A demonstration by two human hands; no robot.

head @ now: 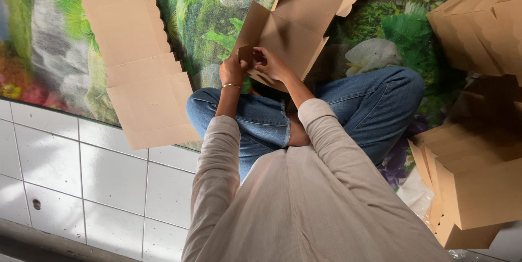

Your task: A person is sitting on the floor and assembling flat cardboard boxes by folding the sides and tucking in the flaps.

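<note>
Near the top centre of the frame, both of your hands are on the half-folded cardboard box blank (288, 28) that rests over your crossed knees. Your left hand (232, 70) has its fingers closed on a small corner tab at the blank's lower edge, and your right hand (270, 63) pinches the edge just beside it, fingers curled tight. To do this fold well, I'd press along the scored crease rather than beside it, and keep the side wall square so the tab meets its slot without buckling. Let the blank's weight sit on your jeans (359, 104) so neither hand has to carry it. A flat scalloped blank (136, 66) lies at the left on the leafy printed mat (206, 1), and finished boxes (473, 186) are stacked at the right.
</note>
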